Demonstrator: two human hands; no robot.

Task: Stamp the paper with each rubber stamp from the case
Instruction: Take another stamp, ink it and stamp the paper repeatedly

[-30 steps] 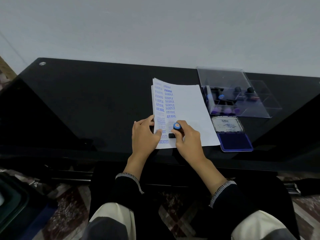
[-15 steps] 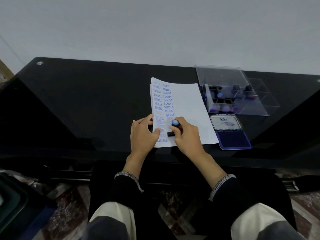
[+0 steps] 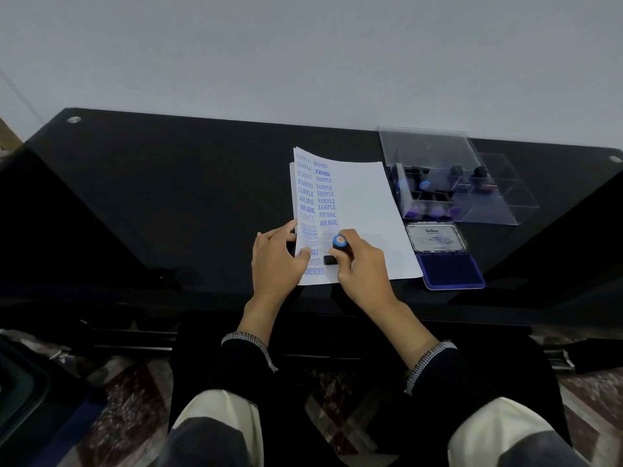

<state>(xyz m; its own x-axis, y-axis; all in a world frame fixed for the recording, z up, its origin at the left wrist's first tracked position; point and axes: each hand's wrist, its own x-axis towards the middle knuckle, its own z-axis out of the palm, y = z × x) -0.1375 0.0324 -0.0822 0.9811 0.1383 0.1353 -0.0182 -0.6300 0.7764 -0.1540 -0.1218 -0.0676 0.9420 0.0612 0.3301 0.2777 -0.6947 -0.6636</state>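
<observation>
Black glass desk (image 3: 168, 197); stamped paper (image 3: 364, 210) at its near edge. Left hand (image 3: 274, 261), fingers flat, pins paper's left side. Right hand (image 3: 362, 267) grips blue-capped rubber stamp (image 3: 338, 246) upright, base on paper, second column; stamp case (image 3: 499, 210) far right.

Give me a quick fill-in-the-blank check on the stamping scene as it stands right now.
1. The right hand grips a stamp whose knob top is ____.
2. The left hand rests on the ____ edge of the paper.
3. The open ink pad lies directly in front of the clear ____.
4. The nearest stamped word on the paper reads ____.

Missing words: blue; left; case; AMENDED
</observation>
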